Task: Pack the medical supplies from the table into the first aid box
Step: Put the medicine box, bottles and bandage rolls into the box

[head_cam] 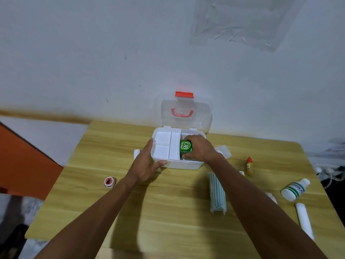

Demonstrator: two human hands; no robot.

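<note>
I see bare table (168, 212) in front of the first aid box (183, 165), open room between my forearms. Right of the box, nearest first: white tube (304, 220), striped mask pack (217, 193), white bottle (295, 188), small orange-capped bottle (249, 165). Left of the box: tape roll (109, 182), near the table's left edge. Left hand (145, 165) lies flat, fingers spread, against the box's left front corner. Right hand (200, 148) is clamped on the green packet (185, 148), down in the box's right compartment beside the white tray (164, 146). Behind the box, the clear lid (186, 114) stands open against the wall.
</note>
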